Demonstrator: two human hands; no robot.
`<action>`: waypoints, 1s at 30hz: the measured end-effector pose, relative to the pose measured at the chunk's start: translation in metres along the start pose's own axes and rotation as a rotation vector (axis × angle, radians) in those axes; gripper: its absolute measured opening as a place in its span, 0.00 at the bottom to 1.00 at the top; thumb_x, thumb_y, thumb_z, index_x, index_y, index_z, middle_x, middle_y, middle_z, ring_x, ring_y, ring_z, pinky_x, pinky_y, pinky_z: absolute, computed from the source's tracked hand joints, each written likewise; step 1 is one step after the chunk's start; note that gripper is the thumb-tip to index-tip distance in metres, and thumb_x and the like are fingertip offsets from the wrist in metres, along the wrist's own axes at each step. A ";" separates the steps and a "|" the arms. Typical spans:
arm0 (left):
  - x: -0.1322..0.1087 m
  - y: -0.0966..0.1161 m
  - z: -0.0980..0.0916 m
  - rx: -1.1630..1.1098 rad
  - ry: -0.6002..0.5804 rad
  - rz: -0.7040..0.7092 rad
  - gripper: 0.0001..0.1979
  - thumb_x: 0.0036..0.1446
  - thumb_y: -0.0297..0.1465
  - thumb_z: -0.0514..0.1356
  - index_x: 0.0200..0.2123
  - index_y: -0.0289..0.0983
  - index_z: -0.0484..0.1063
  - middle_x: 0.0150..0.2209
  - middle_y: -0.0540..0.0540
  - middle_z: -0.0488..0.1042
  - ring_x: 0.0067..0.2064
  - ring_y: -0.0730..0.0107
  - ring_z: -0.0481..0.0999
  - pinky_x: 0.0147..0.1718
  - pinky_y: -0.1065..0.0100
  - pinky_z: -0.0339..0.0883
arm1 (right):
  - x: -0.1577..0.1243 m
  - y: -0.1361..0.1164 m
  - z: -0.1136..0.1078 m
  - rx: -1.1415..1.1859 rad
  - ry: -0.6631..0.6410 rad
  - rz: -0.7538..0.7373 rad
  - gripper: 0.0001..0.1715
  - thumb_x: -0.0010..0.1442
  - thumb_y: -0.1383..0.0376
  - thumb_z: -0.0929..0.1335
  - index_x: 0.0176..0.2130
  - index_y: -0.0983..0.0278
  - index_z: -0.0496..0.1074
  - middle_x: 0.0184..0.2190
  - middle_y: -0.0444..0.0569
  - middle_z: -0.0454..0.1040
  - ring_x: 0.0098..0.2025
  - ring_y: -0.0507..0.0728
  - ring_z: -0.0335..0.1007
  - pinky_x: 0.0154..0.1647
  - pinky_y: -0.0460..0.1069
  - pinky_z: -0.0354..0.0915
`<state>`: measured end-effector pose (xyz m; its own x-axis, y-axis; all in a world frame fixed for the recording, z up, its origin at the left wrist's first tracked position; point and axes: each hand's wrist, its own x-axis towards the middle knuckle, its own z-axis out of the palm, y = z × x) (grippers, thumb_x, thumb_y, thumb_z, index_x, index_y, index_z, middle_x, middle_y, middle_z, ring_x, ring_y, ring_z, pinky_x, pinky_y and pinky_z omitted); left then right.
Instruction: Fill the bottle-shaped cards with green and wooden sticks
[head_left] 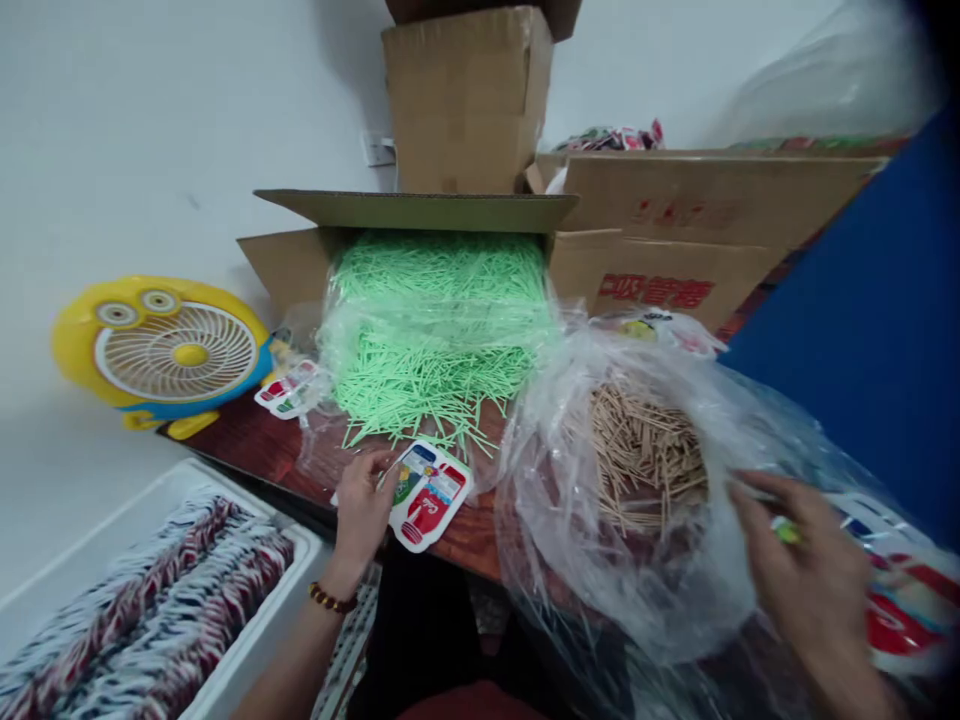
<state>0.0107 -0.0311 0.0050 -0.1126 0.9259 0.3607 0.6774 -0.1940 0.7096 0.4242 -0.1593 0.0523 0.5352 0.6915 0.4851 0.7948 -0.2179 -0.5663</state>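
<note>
My left hand [364, 510] pinches the edge of a flat, white-bordered packet [429, 497] printed with a dark bottle and a red cola bottle, above the table's front edge. Just behind the packet, thin green sticks [442, 370] spill from a clear bag inside an open carton. My right hand [802, 560] is closed at the right side of a clear plastic bag [540, 460], thumb and fingertips close together. Whatever lies between those fingers is hidden. Inside that bag are many thin brown sticks [649, 455]. A small yellow-green item [785, 530] shows beside the right fingers.
At left stands a yellow cartoon-faced fan [187, 350]. A white bin [304, 560] below it holds rows of packed packets. Cardboard boxes [465, 100] stand behind. More printed packets [289, 388] lie near the fan, and a large one [911, 600] is at far right. A blue panel [847, 330] borders the right.
</note>
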 end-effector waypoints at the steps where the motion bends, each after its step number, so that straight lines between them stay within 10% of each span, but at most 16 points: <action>1: 0.003 -0.010 0.000 0.090 -0.010 0.012 0.13 0.56 0.39 0.58 0.40 0.38 0.72 0.40 0.43 0.74 0.43 0.57 0.72 0.44 0.59 0.65 | 0.004 -0.029 0.018 0.158 -0.094 -0.148 0.17 0.61 0.51 0.61 0.42 0.57 0.69 0.42 0.54 0.73 0.46 0.63 0.69 0.47 0.57 0.63; 5: 0.005 -0.028 0.006 0.355 -0.140 -0.034 0.16 0.55 0.40 0.60 0.44 0.39 0.72 0.43 0.41 0.73 0.45 0.52 0.70 0.43 0.54 0.64 | 0.015 -0.129 0.098 0.357 -0.569 -0.529 0.11 0.65 0.62 0.60 0.40 0.58 0.70 0.39 0.51 0.73 0.44 0.59 0.68 0.46 0.54 0.63; 11: 0.006 -0.023 0.006 0.382 -0.174 -0.038 0.15 0.59 0.40 0.57 0.46 0.40 0.72 0.45 0.42 0.72 0.47 0.51 0.69 0.44 0.53 0.61 | 0.029 -0.205 0.197 -0.032 -0.702 -0.745 0.10 0.64 0.65 0.61 0.41 0.63 0.71 0.41 0.52 0.72 0.45 0.59 0.65 0.47 0.52 0.59; 30: 0.012 -0.034 0.009 0.221 -0.260 -0.109 0.13 0.54 0.33 0.61 0.44 0.41 0.70 0.44 0.43 0.73 0.48 0.52 0.68 0.43 0.55 0.56 | 0.017 -0.243 0.294 -0.479 -0.617 -0.826 0.16 0.62 0.72 0.58 0.42 0.71 0.72 0.43 0.64 0.69 0.46 0.65 0.61 0.45 0.58 0.53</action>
<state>-0.0068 -0.0102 -0.0204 -0.0231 0.9943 0.1037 0.8156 -0.0413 0.5771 0.1562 0.1079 0.0027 -0.3301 0.9380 0.1060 0.9376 0.3128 0.1520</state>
